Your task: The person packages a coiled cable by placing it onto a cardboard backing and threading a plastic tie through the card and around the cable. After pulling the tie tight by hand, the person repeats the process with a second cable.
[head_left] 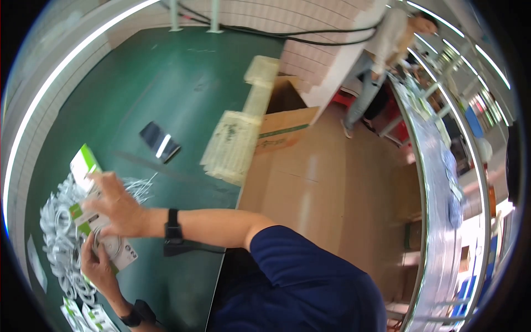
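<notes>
My left hand (98,266) pinches a coiled white cable (114,245) at its near-left edge. Beneath and beside that coil lies a white and green packaging piece (128,255), partly hidden by the cable and hands. Just above it, my right hand (120,209) is slightly blurred, its fingers spread over another green and white package (83,220). A white box with a green side (86,165) stands by the right fingertips. Many coiled white cables (58,227) are heaped to the left of both hands.
Thin white ties (141,188) lie beyond my right hand. On the green table (182,72) rest a dark phone (159,141) and yellowish taped sheets (229,144) at the right edge. More green-white packages (98,318) lie near. A cardboard box (287,124) and a person (373,66) are farther right.
</notes>
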Action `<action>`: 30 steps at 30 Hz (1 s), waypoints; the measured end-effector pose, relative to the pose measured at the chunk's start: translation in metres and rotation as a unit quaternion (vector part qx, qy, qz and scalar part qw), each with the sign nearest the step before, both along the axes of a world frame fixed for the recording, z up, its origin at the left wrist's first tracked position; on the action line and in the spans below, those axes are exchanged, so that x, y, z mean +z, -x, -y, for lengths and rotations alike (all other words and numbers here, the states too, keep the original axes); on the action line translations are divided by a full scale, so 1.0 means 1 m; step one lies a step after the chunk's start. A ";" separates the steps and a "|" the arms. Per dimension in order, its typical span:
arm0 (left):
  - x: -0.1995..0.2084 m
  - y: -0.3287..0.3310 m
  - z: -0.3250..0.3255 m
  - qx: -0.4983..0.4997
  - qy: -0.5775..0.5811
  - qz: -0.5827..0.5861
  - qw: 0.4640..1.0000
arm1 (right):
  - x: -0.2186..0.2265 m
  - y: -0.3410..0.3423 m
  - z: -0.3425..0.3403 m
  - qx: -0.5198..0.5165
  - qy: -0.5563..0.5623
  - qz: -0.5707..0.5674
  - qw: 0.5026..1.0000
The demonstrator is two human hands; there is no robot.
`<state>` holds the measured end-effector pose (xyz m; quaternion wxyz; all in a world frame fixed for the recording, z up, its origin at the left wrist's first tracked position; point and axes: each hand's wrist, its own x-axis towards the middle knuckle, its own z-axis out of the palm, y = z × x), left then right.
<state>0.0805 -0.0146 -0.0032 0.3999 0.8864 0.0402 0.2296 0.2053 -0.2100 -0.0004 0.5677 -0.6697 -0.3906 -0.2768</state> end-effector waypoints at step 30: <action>0.016 0.006 0.037 -0.058 0.002 0.027 0.998 | -0.020 0.019 0.001 0.056 0.127 0.197 0.970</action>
